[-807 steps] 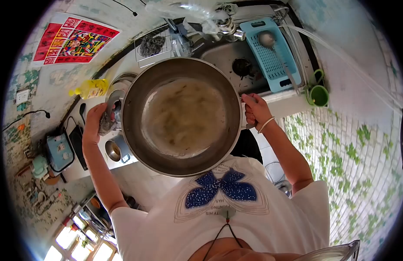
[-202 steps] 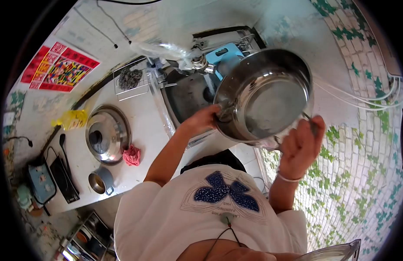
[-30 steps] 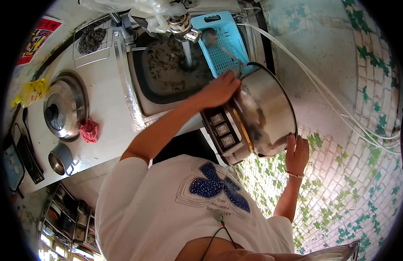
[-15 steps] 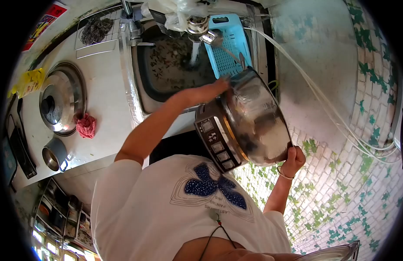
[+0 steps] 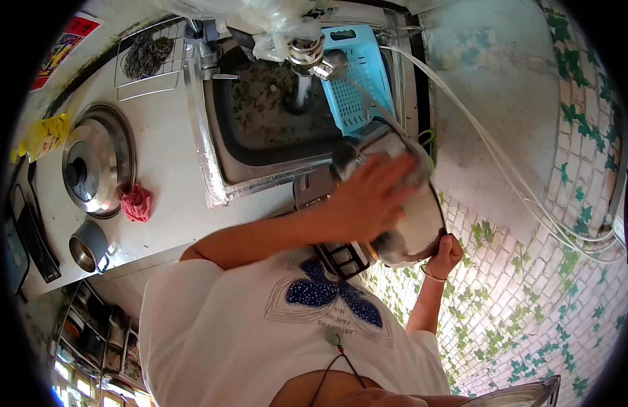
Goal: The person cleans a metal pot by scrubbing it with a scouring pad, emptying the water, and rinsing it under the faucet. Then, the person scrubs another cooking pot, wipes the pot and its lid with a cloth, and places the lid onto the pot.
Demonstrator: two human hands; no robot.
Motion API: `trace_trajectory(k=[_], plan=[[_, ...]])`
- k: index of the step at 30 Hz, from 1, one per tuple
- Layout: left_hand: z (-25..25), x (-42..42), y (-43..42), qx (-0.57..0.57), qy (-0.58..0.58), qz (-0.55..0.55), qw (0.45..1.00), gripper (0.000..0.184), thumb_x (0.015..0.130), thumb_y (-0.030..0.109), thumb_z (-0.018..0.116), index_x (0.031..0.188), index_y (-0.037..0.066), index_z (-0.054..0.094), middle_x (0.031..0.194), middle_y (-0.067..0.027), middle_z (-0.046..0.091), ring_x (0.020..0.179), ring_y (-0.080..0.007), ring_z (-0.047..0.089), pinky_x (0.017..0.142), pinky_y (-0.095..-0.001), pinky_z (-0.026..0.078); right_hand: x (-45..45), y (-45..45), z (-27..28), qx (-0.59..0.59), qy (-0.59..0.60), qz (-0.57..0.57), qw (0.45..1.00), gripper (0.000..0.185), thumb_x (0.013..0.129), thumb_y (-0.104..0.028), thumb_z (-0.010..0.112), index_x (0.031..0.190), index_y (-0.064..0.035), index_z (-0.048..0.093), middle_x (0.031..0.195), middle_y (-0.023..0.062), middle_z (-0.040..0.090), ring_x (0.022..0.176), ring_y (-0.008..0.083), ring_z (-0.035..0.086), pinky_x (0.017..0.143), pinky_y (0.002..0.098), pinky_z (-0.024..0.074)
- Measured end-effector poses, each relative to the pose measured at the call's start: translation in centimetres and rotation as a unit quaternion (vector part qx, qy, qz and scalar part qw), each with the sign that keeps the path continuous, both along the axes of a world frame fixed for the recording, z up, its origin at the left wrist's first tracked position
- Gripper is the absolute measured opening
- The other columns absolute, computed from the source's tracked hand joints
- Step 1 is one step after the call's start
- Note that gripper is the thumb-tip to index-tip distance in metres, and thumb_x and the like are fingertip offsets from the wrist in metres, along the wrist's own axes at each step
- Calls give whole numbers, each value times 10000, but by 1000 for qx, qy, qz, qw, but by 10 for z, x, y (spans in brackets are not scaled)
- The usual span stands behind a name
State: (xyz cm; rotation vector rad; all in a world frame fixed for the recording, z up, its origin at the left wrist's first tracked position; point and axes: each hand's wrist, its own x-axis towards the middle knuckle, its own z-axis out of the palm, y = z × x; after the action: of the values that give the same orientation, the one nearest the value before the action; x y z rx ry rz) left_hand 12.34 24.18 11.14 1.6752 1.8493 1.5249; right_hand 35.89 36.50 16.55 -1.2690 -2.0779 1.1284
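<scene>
A shiny metal electric cooker point(image 5: 422, 214) with a button panel point(image 5: 344, 259) on its side is tilted over near my chest, beside the sink's near right corner. My right hand point(image 5: 444, 255) is closed on the lower right edge of the cooker. Slightly blurred, my left hand point(image 5: 375, 197) reaches across the cooker's metal surface with its fingers spread. It hides part of the panel and the metal; whether the palm presses on the surface, I cannot tell. Water runs from the faucet point(image 5: 320, 66) into the sink point(image 5: 226, 146), where small scraps float.
A blue perforated basket point(image 5: 371, 74) stands at the sink's right side. On the left counter are a glass pot lid point(image 5: 100, 166), a red cloth point(image 5: 136, 203), a small metal cup point(image 5: 90, 245) and a wire rack point(image 5: 168, 85) with a scouring pad. White cords point(image 5: 483, 129) hang at right.
My left hand has moved from the cooker's upper edge down and right across its metal surface, fingers spreading. The right hand still holds the edge, and the cooker has shifted slightly.
</scene>
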Motion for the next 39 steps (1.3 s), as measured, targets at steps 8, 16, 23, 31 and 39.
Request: trace_trajectory(k=[8,16,23,31,39], plan=[[-90,-24,28,-185,-225,-44,956,355,871,291,484,1107,28,464,1220,-178,403,1114,-297,421,933,-429,344,1,3,-12,26,11,-17,999,425,877,-200,537,548,-73,299,521,-62,272,514,44,219,461,247,162],[-218,-31,22,-292,-542,-30,787,440,937,403,330,1057,21,514,1056,-102,546,988,-232,513,911,-354,390,-3,1,-11,51,-3,-50,997,420,871,-177,543,545,-60,306,527,-67,273,527,43,224,464,243,167],[-160,-139,24,32,-850,112,514,228,926,181,408,1037,1,495,977,-131,576,926,-245,578,711,-367,540,-7,4,-9,37,-14,-25,999,386,866,-123,540,553,-53,324,533,-66,285,536,40,225,465,228,188],[-232,-135,-38,-376,-253,44,890,288,910,243,404,1062,27,517,999,-184,584,932,-313,573,718,-409,473,-17,4,-6,49,-26,-10,998,388,898,-188,505,576,-58,334,567,-82,295,558,39,232,478,232,185],[-159,-142,-67,-325,-11,194,926,281,888,263,435,1005,63,594,998,-148,598,913,-334,571,786,-441,440,-13,6,-8,27,-29,-29,999,359,871,-124,551,571,-35,375,534,-66,314,537,32,248,461,222,206]])
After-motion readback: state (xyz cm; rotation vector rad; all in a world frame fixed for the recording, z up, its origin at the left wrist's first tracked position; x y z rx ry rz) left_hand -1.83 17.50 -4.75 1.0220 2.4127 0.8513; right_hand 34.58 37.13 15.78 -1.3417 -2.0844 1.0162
